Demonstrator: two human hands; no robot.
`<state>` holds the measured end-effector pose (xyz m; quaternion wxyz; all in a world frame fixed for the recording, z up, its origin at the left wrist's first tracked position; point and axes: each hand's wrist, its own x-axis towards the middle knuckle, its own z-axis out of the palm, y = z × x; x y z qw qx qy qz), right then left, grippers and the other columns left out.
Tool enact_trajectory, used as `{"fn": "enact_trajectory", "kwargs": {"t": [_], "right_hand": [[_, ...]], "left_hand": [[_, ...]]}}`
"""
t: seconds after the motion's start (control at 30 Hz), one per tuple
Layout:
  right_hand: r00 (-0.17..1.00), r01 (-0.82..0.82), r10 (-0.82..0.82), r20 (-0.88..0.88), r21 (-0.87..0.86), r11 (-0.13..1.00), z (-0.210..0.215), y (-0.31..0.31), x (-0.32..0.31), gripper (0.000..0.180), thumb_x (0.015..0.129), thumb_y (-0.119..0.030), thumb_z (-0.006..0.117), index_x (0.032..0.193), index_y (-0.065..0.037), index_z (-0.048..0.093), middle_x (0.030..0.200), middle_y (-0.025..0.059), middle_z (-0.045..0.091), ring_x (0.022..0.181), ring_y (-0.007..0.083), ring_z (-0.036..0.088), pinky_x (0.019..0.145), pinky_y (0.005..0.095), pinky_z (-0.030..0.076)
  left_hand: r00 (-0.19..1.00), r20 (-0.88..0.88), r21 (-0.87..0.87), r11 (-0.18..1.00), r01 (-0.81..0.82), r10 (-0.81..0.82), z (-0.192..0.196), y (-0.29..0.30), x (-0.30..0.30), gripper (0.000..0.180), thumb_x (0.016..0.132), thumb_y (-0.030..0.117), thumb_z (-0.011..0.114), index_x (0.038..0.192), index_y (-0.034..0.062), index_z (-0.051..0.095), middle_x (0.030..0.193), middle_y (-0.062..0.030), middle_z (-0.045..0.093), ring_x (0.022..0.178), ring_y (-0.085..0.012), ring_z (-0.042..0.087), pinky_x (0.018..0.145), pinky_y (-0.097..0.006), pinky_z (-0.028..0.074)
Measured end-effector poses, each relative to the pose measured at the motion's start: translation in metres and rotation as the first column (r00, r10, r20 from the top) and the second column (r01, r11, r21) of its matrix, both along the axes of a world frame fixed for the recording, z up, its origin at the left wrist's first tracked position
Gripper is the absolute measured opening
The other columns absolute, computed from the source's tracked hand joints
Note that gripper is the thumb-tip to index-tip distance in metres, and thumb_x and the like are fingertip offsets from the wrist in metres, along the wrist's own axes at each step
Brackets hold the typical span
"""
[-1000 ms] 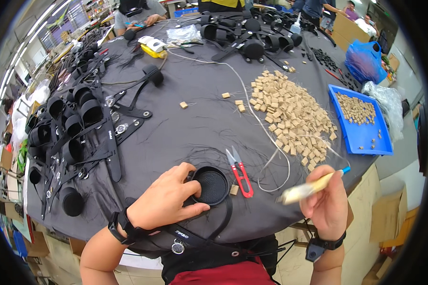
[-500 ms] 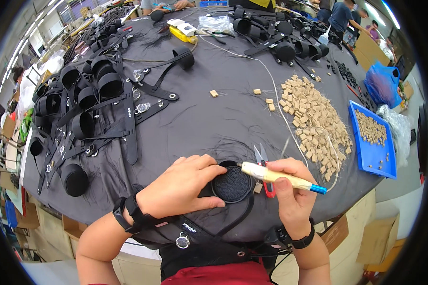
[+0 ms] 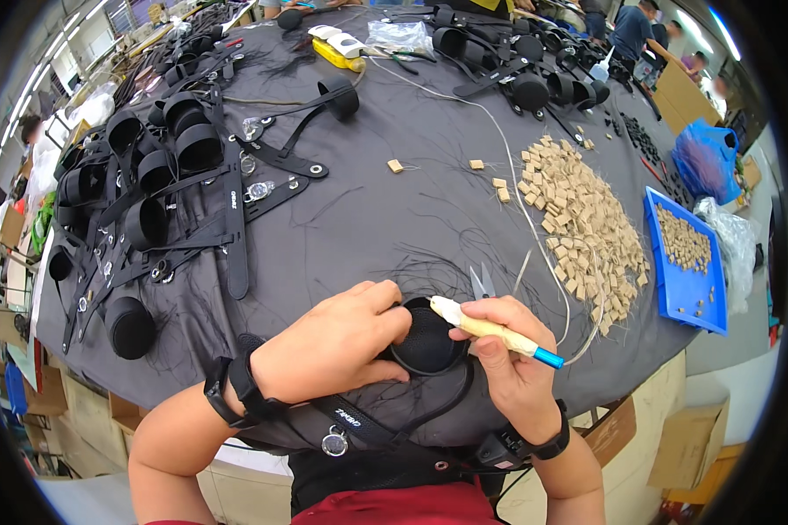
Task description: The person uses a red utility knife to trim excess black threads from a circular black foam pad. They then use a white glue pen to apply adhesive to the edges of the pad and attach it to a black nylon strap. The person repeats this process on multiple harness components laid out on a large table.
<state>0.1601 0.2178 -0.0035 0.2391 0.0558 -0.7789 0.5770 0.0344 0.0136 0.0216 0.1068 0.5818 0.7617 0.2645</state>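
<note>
A round black cup [image 3: 427, 343] with a strap lies near the front edge of the table. My left hand [image 3: 337, 337] is closed on its left rim, fingers at the far side and thumb at the near side. In my right hand [image 3: 515, 363] is a corded pen-shaped tool, which looks like a soldering iron [image 3: 499, 333], with a cream wrapped grip and a blue end. Its tip points at the cup's far rim; I cannot tell whether they touch. Scissors [image 3: 481, 282] lie just beyond my right hand, which hides their handles. A strap with a clear ring [image 3: 334, 442] lies below my left hand.
Many small tan blocks [image 3: 578, 223] are heaped to the right, beside a blue tray [image 3: 687, 262] holding more. Black strapped cups [image 3: 184, 144] crowd the left. The tool's cord [image 3: 499, 131] runs across the cloth towards a yellow and white power strip [image 3: 340, 51]. Loose black threads lie about.
My right hand and the soldering iron have moved left, and the tip is further over the cup's far rim. My right hand now covers the scissors' red handles. My left hand keeps its grip.
</note>
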Motion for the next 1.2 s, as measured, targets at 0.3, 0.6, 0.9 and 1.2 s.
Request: {"fn": "enact_trajectory", "kwargs": {"t": [0.3, 0.6, 0.9, 1.2], "right_hand": [[0.997, -0.012, -0.002, -0.077, -0.186, 0.983, -0.003, 0.001, 0.003, 0.031, 0.099, -0.027, 0.064, 0.107, 0.003, 0.066, 0.084, 0.0095, 0.068, 0.071, 0.0141, 0.058, 0.065, 0.0260, 0.046], [1.000, -0.026, 0.026, -0.014, 0.021, 0.999, 0.005, 0.001, 0.000, 0.015, 0.092, -0.008, 0.069, 0.101, 0.003, 0.068, 0.080, 0.0081, 0.064, 0.066, 0.0146, 0.054, 0.060, 0.0276, 0.041], [0.997, 0.051, -0.061, 0.051, 0.183, 0.982, 0.013, -0.006, -0.003, 0.019, 0.080, -0.002, 0.078, 0.097, 0.000, 0.070, 0.077, 0.0078, 0.064, 0.062, 0.0169, 0.055, 0.057, 0.0277, 0.042], [0.994, 0.050, -0.069, 0.089, 0.197, 0.979, 0.015, -0.008, -0.005, 0.019, 0.079, -0.001, 0.079, 0.095, 0.000, 0.071, 0.072, 0.0067, 0.063, 0.058, 0.0159, 0.053, 0.053, 0.0277, 0.039]], "left_hand": [[0.986, 0.131, 0.076, 0.990, -0.116, 0.106, -0.008, 0.000, -0.002, 0.082, 0.065, 0.024, 0.092, 0.129, -0.0002, 0.047, 0.119, -0.0173, 0.058, 0.106, -0.0342, 0.060, 0.093, -0.039, 0.049], [0.988, 0.148, -0.041, 0.999, -0.034, 0.039, -0.005, 0.001, -0.009, 0.091, 0.068, 0.038, 0.089, 0.138, -0.0012, 0.046, 0.120, -0.0166, 0.058, 0.114, -0.0337, 0.054, 0.100, -0.041, 0.042], [0.991, 0.128, 0.001, 0.999, -0.033, 0.033, -0.011, 0.001, -0.008, 0.081, 0.070, 0.036, 0.087, 0.132, -0.0001, 0.050, 0.114, -0.0131, 0.058, 0.109, -0.0335, 0.054, 0.097, -0.042, 0.042], [0.993, 0.115, 0.033, 0.999, -0.034, 0.030, -0.014, -0.001, -0.008, 0.078, 0.070, 0.033, 0.087, 0.131, 0.0004, 0.050, 0.114, -0.0125, 0.058, 0.107, -0.0326, 0.054, 0.095, -0.041, 0.043]]}}
